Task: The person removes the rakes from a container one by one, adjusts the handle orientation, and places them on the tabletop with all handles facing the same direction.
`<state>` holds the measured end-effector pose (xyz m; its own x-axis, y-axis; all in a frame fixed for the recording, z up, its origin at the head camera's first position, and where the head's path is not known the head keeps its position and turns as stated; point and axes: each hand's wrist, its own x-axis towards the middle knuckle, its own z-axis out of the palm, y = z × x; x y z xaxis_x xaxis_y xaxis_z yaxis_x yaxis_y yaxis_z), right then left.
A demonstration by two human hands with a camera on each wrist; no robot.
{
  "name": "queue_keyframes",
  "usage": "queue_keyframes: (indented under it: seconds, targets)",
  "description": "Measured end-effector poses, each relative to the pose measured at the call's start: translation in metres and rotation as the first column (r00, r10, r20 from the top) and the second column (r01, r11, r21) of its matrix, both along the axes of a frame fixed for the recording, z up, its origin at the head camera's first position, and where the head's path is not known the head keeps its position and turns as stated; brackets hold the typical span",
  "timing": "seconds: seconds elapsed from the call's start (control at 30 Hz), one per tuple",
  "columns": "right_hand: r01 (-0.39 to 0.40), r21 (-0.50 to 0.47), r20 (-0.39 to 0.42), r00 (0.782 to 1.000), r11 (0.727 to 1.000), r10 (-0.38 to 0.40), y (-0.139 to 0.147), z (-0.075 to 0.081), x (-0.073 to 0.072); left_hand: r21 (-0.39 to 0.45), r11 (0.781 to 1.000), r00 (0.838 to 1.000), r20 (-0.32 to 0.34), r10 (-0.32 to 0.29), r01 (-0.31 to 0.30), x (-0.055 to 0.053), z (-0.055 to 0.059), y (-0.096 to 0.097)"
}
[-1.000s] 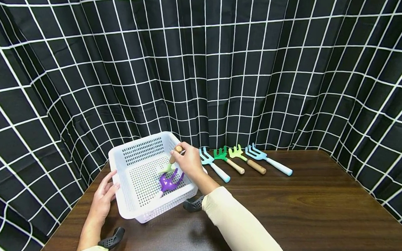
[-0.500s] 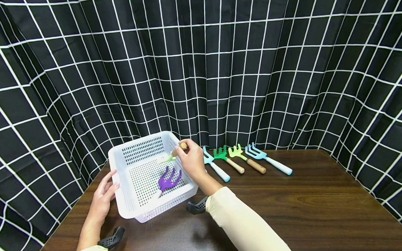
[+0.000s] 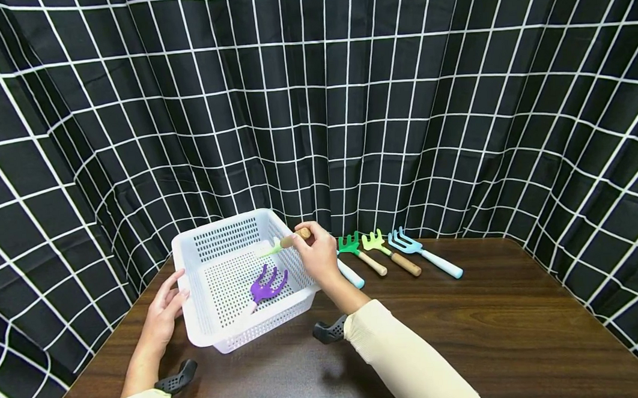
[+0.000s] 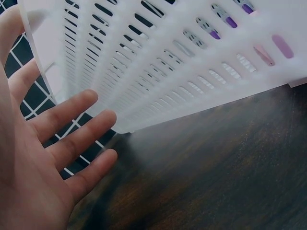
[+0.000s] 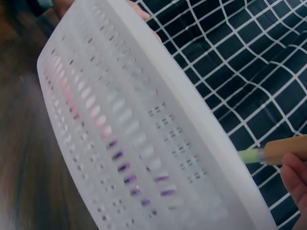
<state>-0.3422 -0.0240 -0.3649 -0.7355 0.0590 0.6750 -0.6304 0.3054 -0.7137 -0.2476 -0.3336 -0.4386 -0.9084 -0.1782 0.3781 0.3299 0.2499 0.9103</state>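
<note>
My left hand [image 3: 162, 315] grips the left rim of a white perforated plastic basket [image 3: 195, 313] between thumb and index finger; the left wrist view shows its other fingers spread off the wall. Inside the basket lies a purple hand rake [image 3: 265, 289] with a pale handle. My right hand [image 3: 320, 253] pinches the wooden handle of a pale green hand rake [image 3: 274, 248]. The green head hangs over the basket's right side, seen nearly edge-on. In the right wrist view, the basket wall hides most of that green head, while the wooden handle [image 5: 285, 149] stays visible.
Right of the basket, several more hand rakes lie in a row: a light blue one [image 3: 351, 274] partly behind my right hand, a dark green one [image 3: 351, 243], a lime one [image 3: 376, 242], another blue one [image 3: 406, 242]. A black grid curtain [image 3: 412, 110] stands behind the wooden table [image 3: 493, 322].
My right hand has drawn the pale green hand rake up and to the right, away from the purple one, and the handle has tilted flatter. Left hand and basket have stayed put.
</note>
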Motion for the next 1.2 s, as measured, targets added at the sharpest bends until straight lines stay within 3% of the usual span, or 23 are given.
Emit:
queue_keyframes:
  seconds: [0.3, 0.57, 0.93, 1.2]
  targets:
    - [-0.063, -0.074, 0.007, 0.998, 0.995, 0.063, 0.03, -0.004, 0.001, 0.008, 1.0, 1.0, -0.006, -0.01, 0.01, -0.001, 0.0, -0.001]
    - [-0.134, -0.214, 0.09, 0.984, 0.968, 0.156, 0.054, 0.018, 0.032, 0.014, 1.0, 1.0, 0.0, -0.01, 0.01, 0.0, 0.0, 0.0]
    - [-0.093, -0.344, 0.089, 0.987, 0.934, 0.131, 0.09, 0.0, 0.028, 0.046, 0.998, 0.998, -0.044, -0.045, 0.047, -0.002, -0.004, -0.002]
    - [-0.04, -0.395, 0.123, 0.988, 0.918, 0.096, 0.113, -0.009, 0.026, 0.029, 0.999, 0.999, -0.029, -0.025, 0.026, -0.001, -0.004, -0.003]
